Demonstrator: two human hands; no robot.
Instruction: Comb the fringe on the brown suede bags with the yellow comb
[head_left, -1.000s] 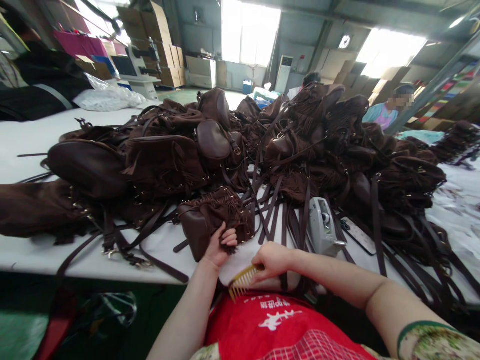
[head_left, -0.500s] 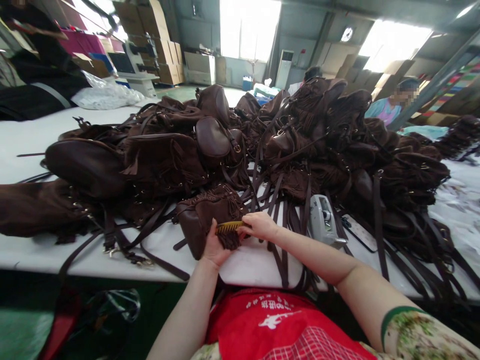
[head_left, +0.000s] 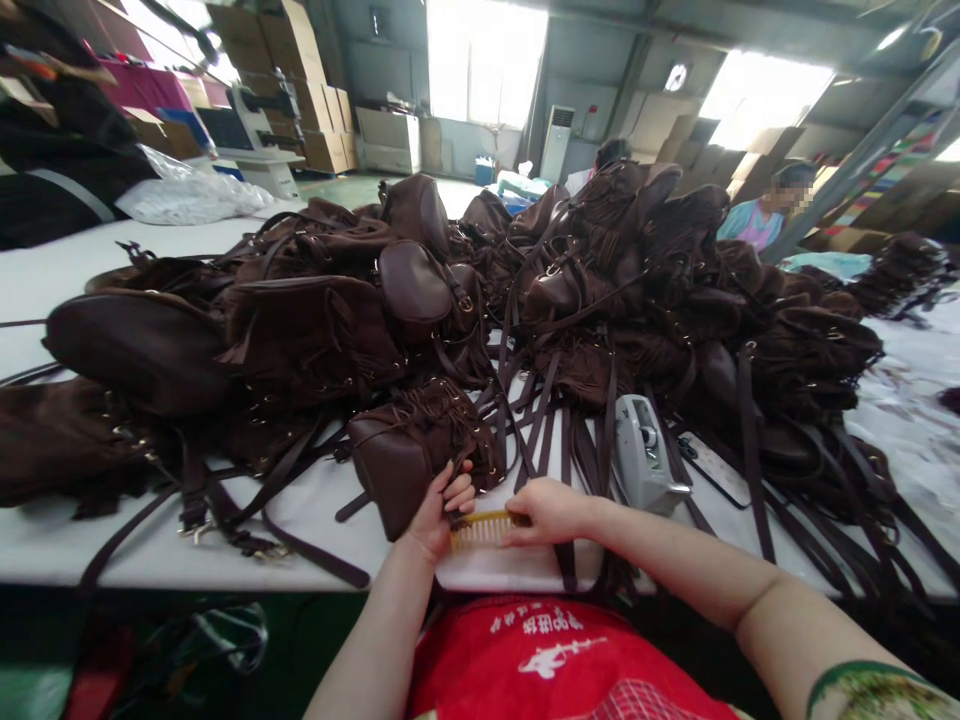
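Observation:
A small brown fringed bag (head_left: 409,455) lies at the near edge of the white table (head_left: 60,275). My left hand (head_left: 441,508) grips the fringe at its lower right corner, fingers curled over the tassels. My right hand (head_left: 546,510) pinches a yellow comb (head_left: 480,528) by its end, teeth pointing down, just below the fringe and touching my left hand's fingers. My red apron (head_left: 555,655) shows at the bottom.
A large heap of brown fringed bags (head_left: 585,280) and loose straps (head_left: 562,440) covers the table's middle. A grey-white handheld device (head_left: 641,455) lies right of my hands. Two people sit behind the heap. Cardboard boxes (head_left: 300,90) are stacked at the back left.
The comb was up in the fringe half a second ago; it has come down through the tassels to below my left hand's fingers. My left hand keeps its hold on the bag.

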